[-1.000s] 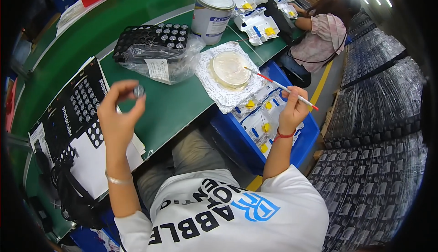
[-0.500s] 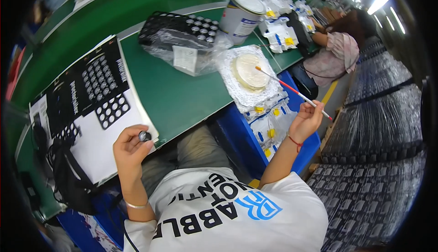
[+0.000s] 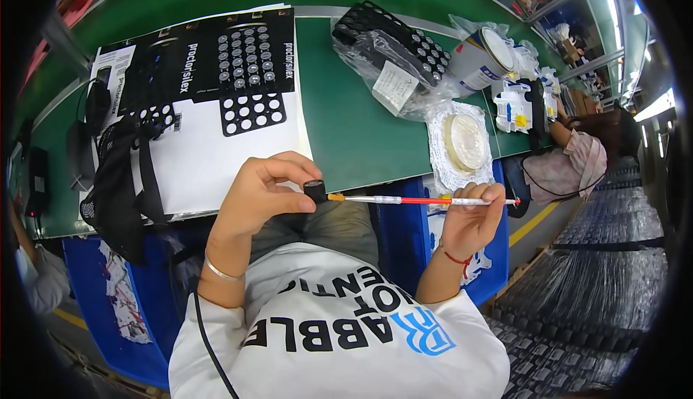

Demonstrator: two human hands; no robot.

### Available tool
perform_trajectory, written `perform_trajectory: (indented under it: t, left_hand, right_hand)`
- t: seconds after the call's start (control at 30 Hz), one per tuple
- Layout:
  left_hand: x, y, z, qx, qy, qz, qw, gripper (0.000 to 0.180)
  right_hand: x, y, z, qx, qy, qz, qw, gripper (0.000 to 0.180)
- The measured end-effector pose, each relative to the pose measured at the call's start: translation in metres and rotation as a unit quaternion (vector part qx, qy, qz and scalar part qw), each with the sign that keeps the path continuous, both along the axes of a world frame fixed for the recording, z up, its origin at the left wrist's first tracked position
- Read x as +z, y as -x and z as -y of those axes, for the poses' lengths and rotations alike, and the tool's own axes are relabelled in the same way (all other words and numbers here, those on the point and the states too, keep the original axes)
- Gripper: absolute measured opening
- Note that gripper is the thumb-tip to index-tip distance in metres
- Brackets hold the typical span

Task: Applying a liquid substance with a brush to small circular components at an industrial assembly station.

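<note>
My left hand (image 3: 253,193) pinches a small black knob (image 3: 315,191) between thumb and fingers, in front of my lap. In my right hand (image 3: 469,229) a thin brush (image 3: 415,200) with a red and white handle is held near its rear end. Its orange-brown bristles point left and reach the knob's side, touching or nearly so. Right of the middle, a round pale dish (image 3: 465,141) rests on a crumpled white pad (image 3: 438,132) at the table's edge. Silver-topped knobs (image 3: 247,59) stand in rows on a black printed sheet (image 3: 206,81) at the left.
A black holed plate (image 3: 253,114) lies on white sheets. Farther right are a bagged black tray of knobs (image 3: 397,38), a grey can (image 3: 482,63) and white plastic parts (image 3: 514,106). Blue bins (image 3: 404,218) stand below the table; another person (image 3: 570,161) sits at right.
The brush has swung from beside the dish to the knob. My left hand has raised the knob toward the middle, and my view has turned.
</note>
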State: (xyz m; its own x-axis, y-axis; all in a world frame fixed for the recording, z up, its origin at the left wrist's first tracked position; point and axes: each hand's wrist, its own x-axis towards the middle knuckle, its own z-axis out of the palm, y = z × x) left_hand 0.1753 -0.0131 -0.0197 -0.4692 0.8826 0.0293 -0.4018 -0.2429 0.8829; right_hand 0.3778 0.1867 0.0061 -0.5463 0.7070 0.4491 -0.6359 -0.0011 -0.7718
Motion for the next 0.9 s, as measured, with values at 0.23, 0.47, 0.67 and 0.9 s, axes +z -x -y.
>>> perform_trajectory:
  t: [0.23,0.47,0.67,0.9]
  left_hand:
    - [0.0072,0.0036,0.0056,-0.019,0.015,-0.003,1.0,0.022]
    - [0.0031,0.0048,0.0073,-0.021,0.01,0.003,1.0,0.021]
    - [-0.0016,0.0017,0.0063,-0.026,-0.013,0.021,0.999,0.022]
    - [0.0002,0.0026,0.0039,-0.013,-0.003,0.003,1.0,0.023]
  right_hand:
    - [0.0009,0.0049,0.0043,-0.008,-0.028,0.013,0.999,0.022]
    - [0.0013,0.0071,0.0041,-0.017,-0.051,0.03,0.998,0.023]
    - [0.0011,0.0061,0.0013,-0.043,-0.073,0.04,0.996,0.023]
    - [0.0008,0.0058,0.0051,-0.007,-0.043,-0.003,0.999,0.023]
